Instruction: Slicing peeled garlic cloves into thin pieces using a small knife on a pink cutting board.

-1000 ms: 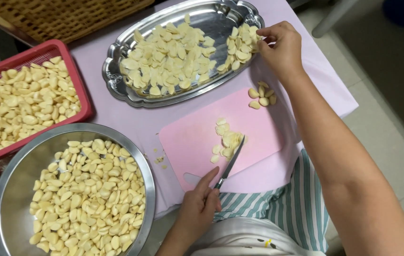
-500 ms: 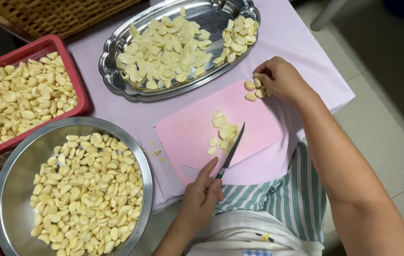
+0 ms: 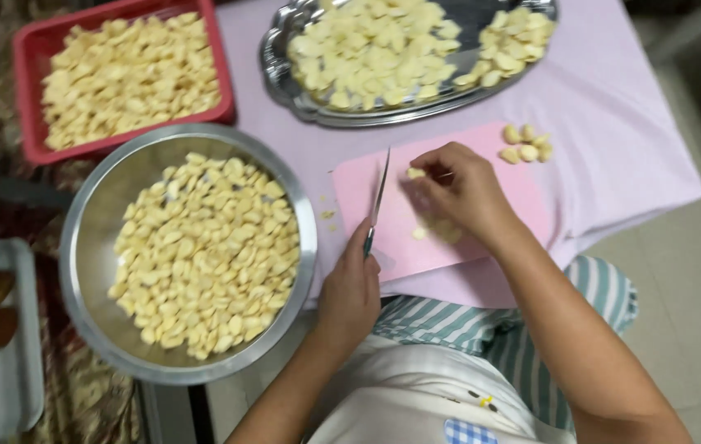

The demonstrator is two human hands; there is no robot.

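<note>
Left hand fingers closed round knife, blade upright on pink board. Right hand pinches one clove (others beneath, blurred). Keep fingertips curled back from the edge.

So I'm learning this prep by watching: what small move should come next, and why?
Probably set the pale peeled clove flat on the pink plastic cutting board and bring the thin-bladed knife onto it. The right hand pinches the clove just beside the blade, which the left hand holds raised on edge.
</note>
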